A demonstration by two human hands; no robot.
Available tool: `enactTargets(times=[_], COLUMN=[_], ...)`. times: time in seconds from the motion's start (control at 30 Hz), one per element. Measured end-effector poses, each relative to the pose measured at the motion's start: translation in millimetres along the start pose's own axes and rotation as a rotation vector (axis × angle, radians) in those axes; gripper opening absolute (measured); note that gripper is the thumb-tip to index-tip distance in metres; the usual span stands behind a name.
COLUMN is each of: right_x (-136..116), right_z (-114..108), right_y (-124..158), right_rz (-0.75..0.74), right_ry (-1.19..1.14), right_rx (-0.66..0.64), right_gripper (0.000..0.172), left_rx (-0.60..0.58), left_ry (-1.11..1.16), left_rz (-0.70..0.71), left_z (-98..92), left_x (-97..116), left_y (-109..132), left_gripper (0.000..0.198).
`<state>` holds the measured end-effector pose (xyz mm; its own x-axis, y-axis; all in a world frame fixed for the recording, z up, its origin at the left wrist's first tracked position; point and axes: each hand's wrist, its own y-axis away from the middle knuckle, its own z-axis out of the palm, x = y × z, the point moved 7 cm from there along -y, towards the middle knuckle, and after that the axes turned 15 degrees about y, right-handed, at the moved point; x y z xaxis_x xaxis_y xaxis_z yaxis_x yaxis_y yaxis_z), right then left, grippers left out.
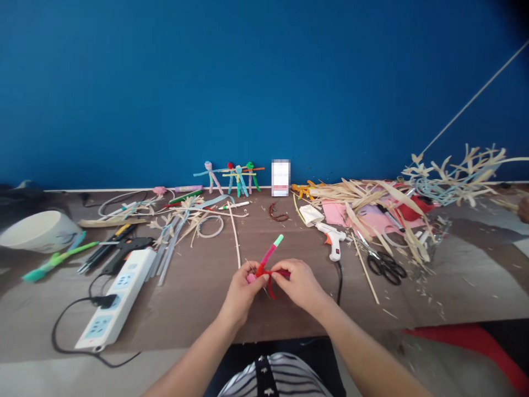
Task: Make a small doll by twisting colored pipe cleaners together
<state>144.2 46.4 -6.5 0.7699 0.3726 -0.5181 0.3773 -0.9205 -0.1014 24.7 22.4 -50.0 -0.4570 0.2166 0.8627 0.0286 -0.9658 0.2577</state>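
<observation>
Near the table's front edge, my left hand [246,286] is closed on a small pipe-cleaner figure [270,251] with red and pink fuzzy stems and a pale green tip pointing up and right. My right hand [298,281] pinches the red pipe cleaner [271,288] at the figure's side, close to my left fingertips. One red end hangs down between the hands. The figure's lower part is hidden by my fingers. Several finished-looking pipe-cleaner figures [238,179] stand against the blue wall.
A white power strip [118,300] with a plugged cable lies left. A white glue gun [333,237], black-handled scissors [386,267] and a heap of pale strips [355,198] are right. Farther left are a black glue gun [128,251] and a white bowl [41,231]. A phone [281,177] leans at the back.
</observation>
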Motion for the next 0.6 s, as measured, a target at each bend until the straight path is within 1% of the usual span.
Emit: enactTargets(times=[0.13, 0.2, 0.27, 0.33, 0.4, 0.47, 0.6], right_x=[4, 6, 7, 8, 9, 9, 10], right_z=[-1, 0, 2, 5, 7, 8, 16], right_y=[-2, -3, -3, -2, -1, -1, -2], right_rz=[0.024, 0.039, 0.048, 0.059, 0.058, 0.041, 0.019], right_ry=[-0.088, -0.126, -0.156, -0.171, -0.179, -0.192, -0.303], right_rx=[-0.01, -0.023, -0.041, -0.059, -0.068, -0.08, -0.152], right_gripper=[0.013, 0.014, 0.015, 0.016, 0.016, 0.016, 0.016], left_rx=[-0.062, -0.094, -0.109, -0.099, -0.095, -0.116, -0.171], left_ry=[0.098, 0.214, 0.332, 0.398, 0.401, 0.38, 0.353], left_rz=[-0.109, -0.206, -0.313, -0.383, -0.407, -0.406, -0.35], left_z=[1.6, 2.8, 3.5, 2.4, 1.2, 1.8, 5.4], left_x=[-2, -6, -11, -15, -17, -18, -18], left_y=[1, 0, 0, -1, -2, -2, -5], left_gripper=[0.026, 0.023, 0.017, 0.02, 0.018, 0.018, 0.024])
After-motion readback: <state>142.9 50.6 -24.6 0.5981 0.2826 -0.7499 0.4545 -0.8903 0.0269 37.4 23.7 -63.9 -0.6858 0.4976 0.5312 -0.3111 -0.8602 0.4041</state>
